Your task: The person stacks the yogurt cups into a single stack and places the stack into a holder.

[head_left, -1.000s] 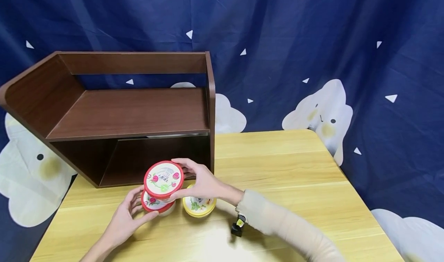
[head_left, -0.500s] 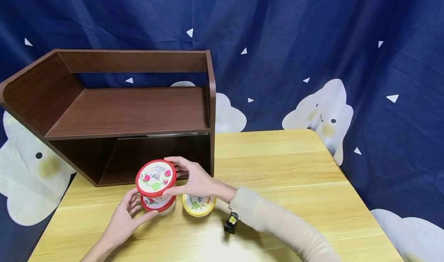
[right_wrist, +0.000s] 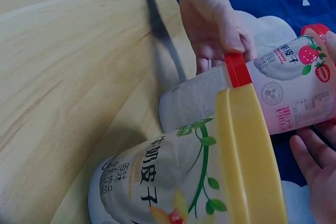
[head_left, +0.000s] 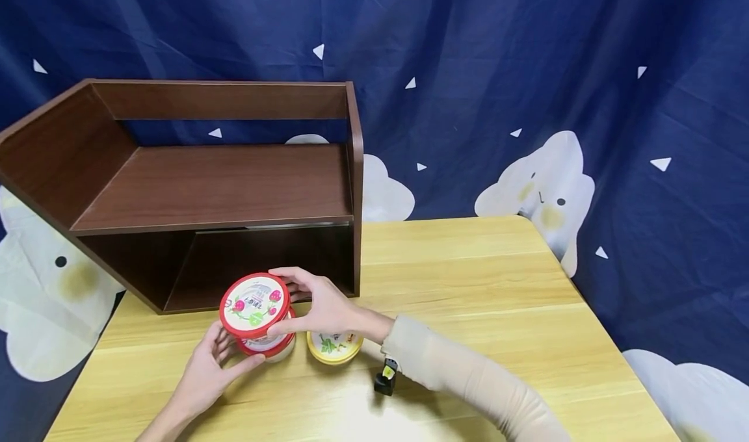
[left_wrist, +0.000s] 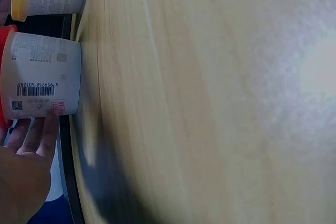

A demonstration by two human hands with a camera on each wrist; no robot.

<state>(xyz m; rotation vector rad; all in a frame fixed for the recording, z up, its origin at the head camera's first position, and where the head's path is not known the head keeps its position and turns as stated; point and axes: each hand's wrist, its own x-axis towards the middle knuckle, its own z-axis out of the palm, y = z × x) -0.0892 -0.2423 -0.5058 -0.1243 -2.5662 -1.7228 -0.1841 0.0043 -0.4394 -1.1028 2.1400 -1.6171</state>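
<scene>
My right hand [head_left: 322,307] grips a red-lidded paper tub [head_left: 253,304] with strawberry pictures, its thumb and fingers spread across the lid's sides. Directly below it, overlapped in the head view, is a second red-lidded tub [left_wrist: 44,72] with a barcode on its wall. My left hand [head_left: 201,374] holds this lower tub, fingers on its far-left side and thumb at the lid's near edge. In the right wrist view the upper tub [right_wrist: 299,85] sits with its base at the lower tub's lid. A yellow-lidded tub [head_left: 335,348] stands just right of them, partly under my right wrist.
A dark brown two-level shelf [head_left: 222,185] stands behind the tubs on the left of the wooden table [head_left: 468,286]. A navy curtain [head_left: 468,39] with white clouds hangs behind. A small black device [head_left: 385,380] hangs at my right wrist.
My right hand has carried the upper tub leftward, and it now covers more of the lower tub. The left hand, the lower tub and the yellow-lidded tub have stayed nearly in place.
</scene>
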